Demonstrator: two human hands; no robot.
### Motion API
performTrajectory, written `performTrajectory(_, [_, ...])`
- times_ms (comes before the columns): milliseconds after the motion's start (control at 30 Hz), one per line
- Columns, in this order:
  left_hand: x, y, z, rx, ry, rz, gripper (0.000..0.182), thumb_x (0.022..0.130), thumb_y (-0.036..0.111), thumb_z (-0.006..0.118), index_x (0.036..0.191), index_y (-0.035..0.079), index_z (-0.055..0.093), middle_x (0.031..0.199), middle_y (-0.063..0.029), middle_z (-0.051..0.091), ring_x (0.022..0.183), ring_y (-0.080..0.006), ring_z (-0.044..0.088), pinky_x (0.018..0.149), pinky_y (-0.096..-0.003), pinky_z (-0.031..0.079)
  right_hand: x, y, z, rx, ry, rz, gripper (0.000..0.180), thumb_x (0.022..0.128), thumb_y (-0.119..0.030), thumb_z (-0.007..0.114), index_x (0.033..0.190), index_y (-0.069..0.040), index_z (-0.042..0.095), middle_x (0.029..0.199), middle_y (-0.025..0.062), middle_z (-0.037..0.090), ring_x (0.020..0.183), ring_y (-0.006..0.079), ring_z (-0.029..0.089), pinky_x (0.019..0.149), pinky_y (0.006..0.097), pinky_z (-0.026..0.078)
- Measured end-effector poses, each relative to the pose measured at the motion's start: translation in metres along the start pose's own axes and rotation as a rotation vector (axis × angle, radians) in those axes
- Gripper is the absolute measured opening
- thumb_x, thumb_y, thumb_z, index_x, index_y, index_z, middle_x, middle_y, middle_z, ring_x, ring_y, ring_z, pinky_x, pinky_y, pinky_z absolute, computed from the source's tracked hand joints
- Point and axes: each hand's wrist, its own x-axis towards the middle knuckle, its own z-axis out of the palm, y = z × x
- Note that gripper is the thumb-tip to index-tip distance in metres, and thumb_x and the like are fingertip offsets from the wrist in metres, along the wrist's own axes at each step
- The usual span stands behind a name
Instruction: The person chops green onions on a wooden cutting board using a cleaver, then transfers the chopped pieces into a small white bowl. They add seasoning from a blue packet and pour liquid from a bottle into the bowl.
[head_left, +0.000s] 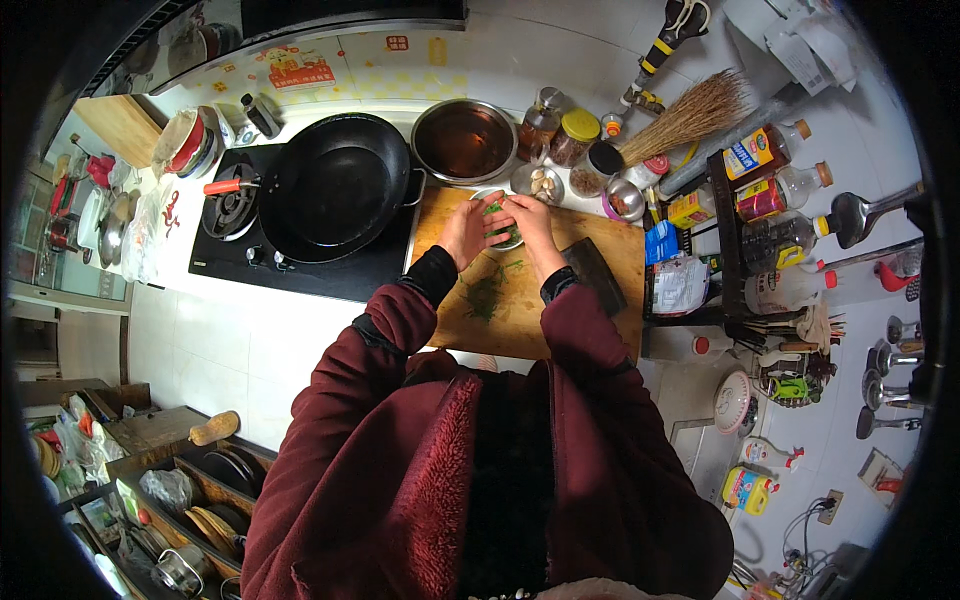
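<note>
Both hands are over a small bowl (514, 241) of chopped greens at the back of a wooden cutting board (517, 330). My left hand (474, 231) has its fingers spread, palm turned inward, above the bowl's left side. My right hand (529, 223) is bent over the bowl, its fingertips close to the left ones; whether they pinch anything is too small to tell. Leafy green herbs (484, 295) lie loose on the board nearer to me. A dark cleaver blade (595, 276) rests at the board's right side. A metal bowl of garlic (538, 184) stands just behind my right hand.
Left is a gas hob (315, 279) with a large black wok (334, 187). Behind the board stand a steel basin of dark liquid (465, 141), lidded jars (575, 137) and a small metal bowl (624, 199). A rack of bottles (731, 247) borders the right side.
</note>
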Motion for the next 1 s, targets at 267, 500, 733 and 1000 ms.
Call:
performTrajectory(267, [-0.009, 0.017, -0.006, -0.059, -0.012, 0.091, 0.064, 0.102, 0.044, 0.036, 0.156, 0.011, 0.033, 0.149, -0.0194, 0.051, 0.132, -0.0311, 0.053, 0.112, -0.0472, 0.041, 0.000, 0.007, -0.030, -0.590, 0.317, -0.477, 0.017, 0.089, -0.009, 0.068, 0.104, -0.003, 0.073, 0.095, 0.0132, 0.073, 0.085, 0.0324, 0.070, 0.078, 0.0399, 0.053])
performTrajectory(500, [-0.012, 0.019, -0.017, -0.169, 0.008, 0.109, 0.064, 0.101, 0.042, 0.039, 0.154, 0.007, 0.033, 0.151, -0.0215, 0.048, 0.137, -0.0343, 0.050, 0.115, -0.0486, 0.041, -0.014, 0.014, -0.028, -1.025, 0.043, -0.517, 0.011, 0.083, -0.010, 0.073, 0.092, -0.003, 0.072, 0.085, 0.0127, 0.067, 0.081, 0.0373, 0.066, 0.071, 0.0445, 0.052])
performTrajectory(733, [-0.011, 0.015, -0.018, -0.168, -0.006, 0.144, 0.065, 0.100, 0.046, 0.042, 0.151, 0.006, 0.037, 0.152, -0.0214, 0.047, 0.137, -0.0332, 0.050, 0.115, -0.0489, 0.041, -0.005, 0.022, -0.022, -0.158, -0.151, 0.006, 0.015, 0.093, -0.011, 0.070, 0.104, -0.003, 0.071, 0.089, 0.0024, 0.070, 0.076, 0.0132, 0.064, 0.068, 0.0306, 0.052])
performTrajectory(1000, [-0.007, 0.008, -0.019, 0.089, 0.060, 0.239, 0.062, 0.102, 0.042, 0.040, 0.151, 0.005, 0.040, 0.156, -0.0170, 0.044, 0.142, -0.0300, 0.045, 0.117, -0.0469, 0.036, -0.003, 0.015, -0.018, -0.039, -0.053, 0.009, 0.014, 0.098, -0.007, 0.061, 0.106, -0.001, 0.071, 0.090, 0.0024, 0.070, 0.075, 0.0096, 0.063, 0.066, 0.0240, 0.051])
